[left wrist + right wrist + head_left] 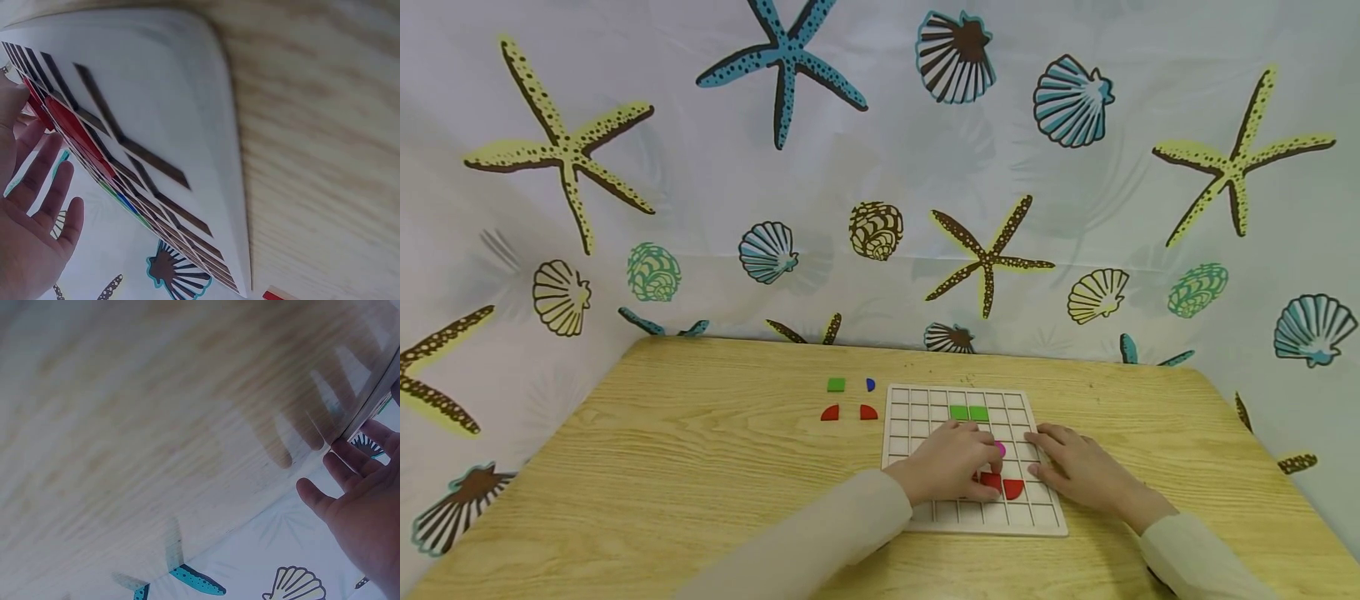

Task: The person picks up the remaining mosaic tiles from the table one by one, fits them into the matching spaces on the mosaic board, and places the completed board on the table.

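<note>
A white gridded board (1045, 518) lies on the table. My left hand (949, 462) reaches over its middle, pinching a red square piece (991, 481) between thumb and index finger. Directly right of that piece sits a red quarter-circle (1013, 489). Beyond the fingers, part of a magenta round piece (1001, 449) shows, and two green squares (968, 413) lie side by side farther up the grid. My right hand (1086, 473) rests at the board's right edge, fingers loosely extended and holding no piece. Other pieces under the left hand are hidden in the head view.
Left of the board's far corner lie a green square (836, 385), a small blue half-circle (870, 385) and two red quarter-circles (830, 413). A white curtain (850, 167) with starfish and shell prints surrounds the wooden table (700, 450) at the back and sides.
</note>
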### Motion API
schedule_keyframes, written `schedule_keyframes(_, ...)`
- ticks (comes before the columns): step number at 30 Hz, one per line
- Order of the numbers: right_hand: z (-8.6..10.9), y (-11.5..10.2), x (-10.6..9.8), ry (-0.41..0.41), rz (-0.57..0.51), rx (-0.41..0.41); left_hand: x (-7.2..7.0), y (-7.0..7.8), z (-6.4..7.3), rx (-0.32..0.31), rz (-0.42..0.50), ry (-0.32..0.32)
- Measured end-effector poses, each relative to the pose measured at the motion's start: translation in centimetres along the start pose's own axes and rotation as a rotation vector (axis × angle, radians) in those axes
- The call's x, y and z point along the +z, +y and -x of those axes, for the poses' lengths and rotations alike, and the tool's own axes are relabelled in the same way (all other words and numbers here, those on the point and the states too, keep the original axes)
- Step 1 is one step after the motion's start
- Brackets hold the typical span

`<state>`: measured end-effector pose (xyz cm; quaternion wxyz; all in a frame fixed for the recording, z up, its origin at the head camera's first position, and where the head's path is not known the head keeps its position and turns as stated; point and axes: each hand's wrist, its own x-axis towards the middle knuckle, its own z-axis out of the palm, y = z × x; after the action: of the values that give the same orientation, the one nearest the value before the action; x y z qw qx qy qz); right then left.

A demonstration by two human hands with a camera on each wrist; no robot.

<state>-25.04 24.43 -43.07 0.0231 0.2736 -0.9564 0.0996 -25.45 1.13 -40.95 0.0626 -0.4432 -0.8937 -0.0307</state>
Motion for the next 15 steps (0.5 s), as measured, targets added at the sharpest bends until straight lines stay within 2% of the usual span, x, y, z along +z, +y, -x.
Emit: schedule_keyframes(15,0.02,-0.08,-0.01,-0.002,-0.005,0.007,0.7,-0.06,-0.17,-0.013,-0.006,-0.001)
